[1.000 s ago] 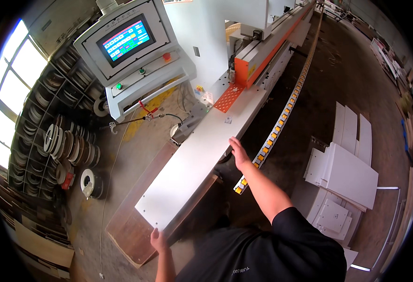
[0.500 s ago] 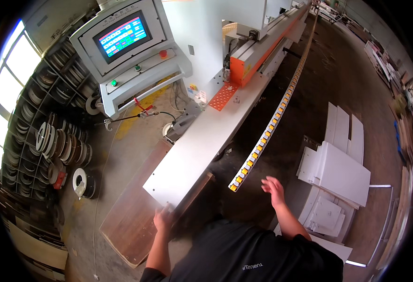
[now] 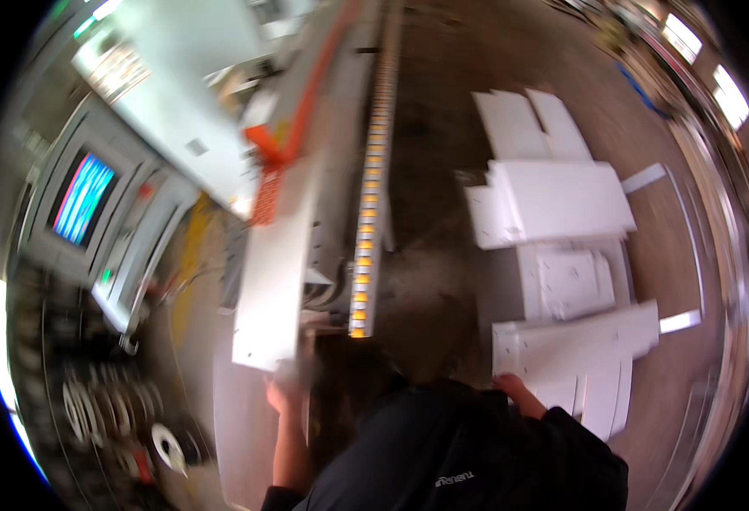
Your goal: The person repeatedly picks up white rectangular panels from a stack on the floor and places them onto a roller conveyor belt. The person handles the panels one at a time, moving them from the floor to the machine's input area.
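Note:
My left hand (image 3: 284, 393) is at the near end of the machine's long, pale metal bed (image 3: 268, 319). Motion smears its fingers, so whether they hold the end or only touch it is unclear. Off to the right, my right hand (image 3: 510, 386) is beside the left edge of a white panel (image 3: 562, 345) on the nearest pile. Its fingers barely show, and I cannot tell whether they meet the panel. Between my hands, a long rail with yellow rollers (image 3: 363, 264) runs away from me alongside the bed.
A control console with a lit screen (image 3: 83, 198) stands at the left. Farther along the bed are an orange guard (image 3: 265, 140) and an orange perforated plate (image 3: 266, 196). More white panels (image 3: 562, 203) lie stacked at the right. Rolls of edging strip (image 3: 106, 413) sit at the lower left.
The view has swung to the right, bringing the white panels nearer the middle. My right hand has moved from near the rail's end to the panels. My left hand stays by the bed's end.

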The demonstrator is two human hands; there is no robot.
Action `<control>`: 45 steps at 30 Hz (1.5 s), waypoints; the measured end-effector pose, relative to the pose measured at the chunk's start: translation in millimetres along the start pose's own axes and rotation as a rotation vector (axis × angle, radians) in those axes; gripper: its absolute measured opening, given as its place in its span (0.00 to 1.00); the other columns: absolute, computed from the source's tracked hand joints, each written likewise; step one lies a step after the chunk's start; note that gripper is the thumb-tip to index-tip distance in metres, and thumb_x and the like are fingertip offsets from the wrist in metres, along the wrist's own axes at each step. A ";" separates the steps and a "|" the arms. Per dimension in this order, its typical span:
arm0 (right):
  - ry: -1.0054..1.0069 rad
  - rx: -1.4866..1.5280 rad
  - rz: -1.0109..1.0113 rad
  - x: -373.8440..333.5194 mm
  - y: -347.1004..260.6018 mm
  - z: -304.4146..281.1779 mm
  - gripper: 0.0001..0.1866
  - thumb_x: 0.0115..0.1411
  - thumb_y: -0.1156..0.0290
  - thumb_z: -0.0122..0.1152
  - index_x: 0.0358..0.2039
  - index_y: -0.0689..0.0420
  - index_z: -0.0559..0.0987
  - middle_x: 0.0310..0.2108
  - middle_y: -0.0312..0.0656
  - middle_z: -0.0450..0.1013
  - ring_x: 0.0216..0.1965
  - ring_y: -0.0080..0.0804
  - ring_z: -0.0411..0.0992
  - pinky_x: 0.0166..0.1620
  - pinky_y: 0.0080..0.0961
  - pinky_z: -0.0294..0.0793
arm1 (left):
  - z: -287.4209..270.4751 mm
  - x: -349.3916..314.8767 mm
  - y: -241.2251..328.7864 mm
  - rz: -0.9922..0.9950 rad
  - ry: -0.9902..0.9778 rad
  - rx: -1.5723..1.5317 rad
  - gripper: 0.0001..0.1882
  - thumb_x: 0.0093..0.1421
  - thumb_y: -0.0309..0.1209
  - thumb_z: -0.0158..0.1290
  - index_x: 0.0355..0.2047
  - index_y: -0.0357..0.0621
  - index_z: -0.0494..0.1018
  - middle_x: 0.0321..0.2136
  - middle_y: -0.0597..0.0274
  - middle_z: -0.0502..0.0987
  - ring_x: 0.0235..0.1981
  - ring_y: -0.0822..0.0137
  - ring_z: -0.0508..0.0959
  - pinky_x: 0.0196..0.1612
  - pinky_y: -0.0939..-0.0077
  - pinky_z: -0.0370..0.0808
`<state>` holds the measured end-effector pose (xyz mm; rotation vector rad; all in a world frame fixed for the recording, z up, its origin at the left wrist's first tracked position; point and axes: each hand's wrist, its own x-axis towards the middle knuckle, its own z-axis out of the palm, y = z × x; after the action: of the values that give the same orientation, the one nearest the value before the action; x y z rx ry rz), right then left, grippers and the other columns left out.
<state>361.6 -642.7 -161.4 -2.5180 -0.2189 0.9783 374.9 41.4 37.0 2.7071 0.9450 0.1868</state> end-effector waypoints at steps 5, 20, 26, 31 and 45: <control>0.108 0.424 0.412 9.4 -29.9 29.0 0.25 0.64 0.42 0.56 0.37 0.52 0.87 0.32 0.40 0.84 0.37 0.35 0.83 0.44 0.35 0.81 | 8.5 27.0 19.2 0.061 -0.053 0.001 0.23 0.60 0.39 0.60 0.57 0.55 0.79 0.46 0.56 0.78 0.46 0.51 0.80 0.48 0.55 0.76; 0.829 1.044 1.169 -29.7 82.8 103.8 0.36 0.60 0.43 0.65 0.53 0.67 0.79 0.45 0.60 0.80 0.49 0.53 0.80 0.52 0.44 0.77 | 89.6 -131.8 135.3 0.556 -1.351 -0.095 0.19 0.66 0.40 0.57 0.54 0.49 0.80 0.49 0.54 0.83 0.51 0.55 0.82 0.55 0.64 0.77; 0.793 1.396 1.319 -6.6 119.8 77.1 0.51 0.53 0.38 0.72 0.57 0.75 0.72 0.54 0.63 0.75 0.56 0.52 0.75 0.58 0.40 0.74 | 41.0 -165.3 198.6 0.505 -1.442 -0.001 0.18 0.69 0.29 0.56 0.57 0.37 0.75 0.45 0.62 0.81 0.46 0.71 0.80 0.51 0.76 0.76; 0.911 1.151 1.420 2.2 112.0 69.4 0.53 0.49 0.37 0.76 0.60 0.69 0.70 0.50 0.54 0.76 0.44 0.42 0.80 0.43 0.36 0.81 | 64.9 -135.4 138.2 0.390 -1.388 0.203 0.18 0.68 0.27 0.57 0.57 0.35 0.75 0.38 0.67 0.80 0.41 0.79 0.78 0.46 0.84 0.74; 0.902 2.312 0.935 -65.7 79.7 149.0 0.27 0.67 0.42 0.61 0.50 0.53 0.76 0.19 0.34 0.66 0.17 0.27 0.66 0.37 0.37 0.82 | 92.7 -141.8 227.8 0.933 -1.234 0.346 0.18 0.66 0.35 0.60 0.54 0.43 0.78 0.37 0.57 0.85 0.36 0.70 0.84 0.40 0.75 0.79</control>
<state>212.0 -683.9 -255.2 -0.4020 1.4567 -0.1637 418.4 -237.9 10.1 2.5051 -0.6692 -1.3779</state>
